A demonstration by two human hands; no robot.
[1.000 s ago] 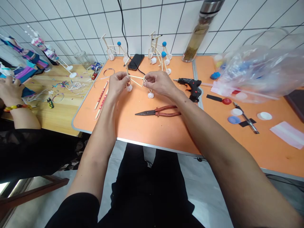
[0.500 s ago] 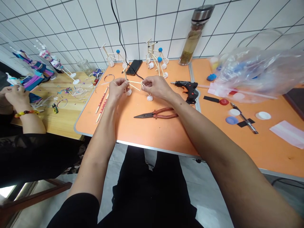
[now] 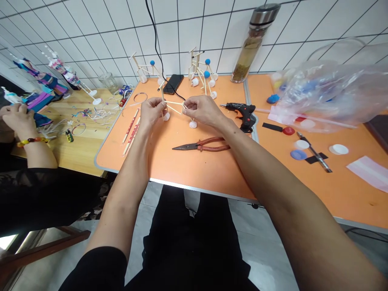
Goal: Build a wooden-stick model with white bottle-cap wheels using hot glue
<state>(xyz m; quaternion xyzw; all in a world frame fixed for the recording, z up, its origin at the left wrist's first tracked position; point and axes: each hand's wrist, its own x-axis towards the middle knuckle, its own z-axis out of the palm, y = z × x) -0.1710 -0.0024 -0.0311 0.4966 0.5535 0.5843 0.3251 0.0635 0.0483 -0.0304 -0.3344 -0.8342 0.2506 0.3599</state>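
Between my hands is a small stick model bicycle (image 3: 174,106) made of thin wooden sticks, with white caps for wheels at its lower ends. My left hand (image 3: 153,111) pinches its upright end near the handlebar. At its other end, my right hand (image 3: 201,111) closes its thumb and fingers on the joint where the sticks meet; the fingers hide part of that joint. Just in front of the model lie long-nose pliers (image 3: 200,145) with reddish handles, partly under my right forearm. Beside my left wrist lie red-and-white wrapped sticks (image 3: 132,135).
A black glue gun (image 3: 241,114) lies right of my right hand. Behind stand similar stick models (image 3: 201,72), a phone (image 3: 173,84) and a glass bottle (image 3: 251,48). Caps, a pen (image 3: 315,152) and a plastic bag (image 3: 327,93) lie right. At left, another person's hand (image 3: 20,119) works.
The view has shifted slightly, so the table things sit a little further right. Both my hands keep their hold on the stick model. The other person's hand has moved a little left.
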